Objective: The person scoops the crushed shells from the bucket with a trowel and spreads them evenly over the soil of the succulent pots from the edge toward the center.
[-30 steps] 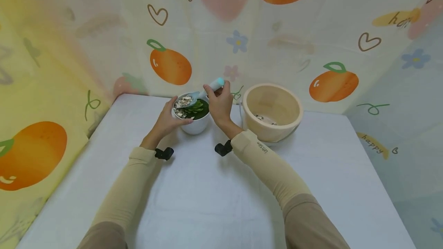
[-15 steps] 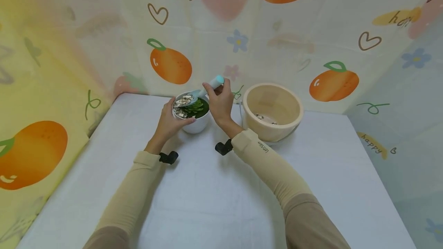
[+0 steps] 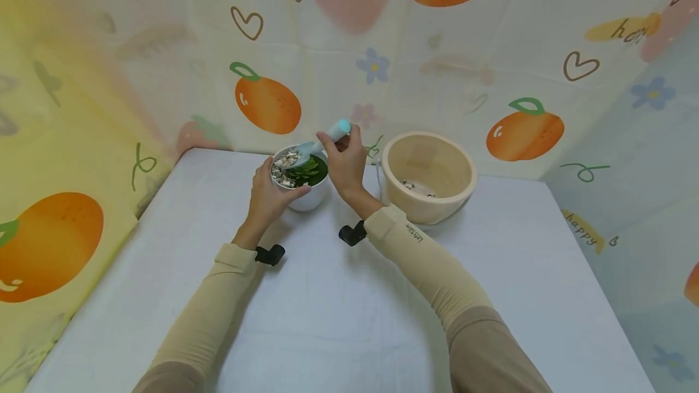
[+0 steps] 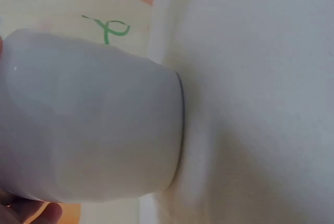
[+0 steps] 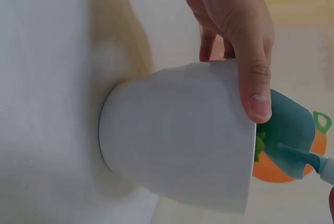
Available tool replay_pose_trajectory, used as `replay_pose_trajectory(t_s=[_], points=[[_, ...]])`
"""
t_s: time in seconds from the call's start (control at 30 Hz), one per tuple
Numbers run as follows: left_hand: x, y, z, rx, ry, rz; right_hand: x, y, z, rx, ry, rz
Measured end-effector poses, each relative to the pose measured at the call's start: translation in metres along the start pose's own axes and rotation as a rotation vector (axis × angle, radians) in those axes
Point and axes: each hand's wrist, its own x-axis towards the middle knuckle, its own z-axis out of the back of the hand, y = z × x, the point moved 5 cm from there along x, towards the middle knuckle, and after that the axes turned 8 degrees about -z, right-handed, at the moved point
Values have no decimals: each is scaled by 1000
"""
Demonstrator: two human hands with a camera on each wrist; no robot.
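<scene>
In the head view, a white plant pot point(image 3: 308, 201) is upright near the table's back edge. It contains a green leafy plant point(image 3: 307, 172), with pale stone chips point(image 3: 280, 176) along its left side. My left hand point(image 3: 269, 196) grips the pot from the left, thumb along the near rim. The right wrist view shows that thumb point(image 5: 255, 85) lying over the rim. With my right hand point(image 3: 347, 164) I hold a small light-blue trowel point(image 3: 340, 131) by its handle. Its blade point(image 5: 286, 130) tilts down over the plant, stone chips beside it.
To the right of the pot stands a large beige bucket point(image 3: 428, 208) with a few stone chips on its bottom. A white cloth point(image 3: 327, 320) covers the table. Printed fabric point(image 3: 327, 47) hangs close behind the table's back edge.
My left wrist has shifted slightly right and towards me, the hand still on the pot. The trowel's handle end has moved slightly left; its blade stays over the pot.
</scene>
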Motion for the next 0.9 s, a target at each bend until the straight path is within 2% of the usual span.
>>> replay_pose_trajectory(t_s=[0.1,0.23,0.43,0.6,0.7,0.9], points=[[1,1,0,-14,-5,-20,-1,-1,-3,-7,15,-9],[3,7,1,-59,30,-31,-3,-2,-4,-22,10,3],[12,17,5,-125,139,-39,-4,1,-3,-12,11,43],[15,24,5,-123,220,17,-4,4,-2,-12,5,57],[15,24,4,-130,211,27,-4,5,-1,-8,-2,57],[12,19,2,-128,134,-4,0,3,-1,0,-12,43]])
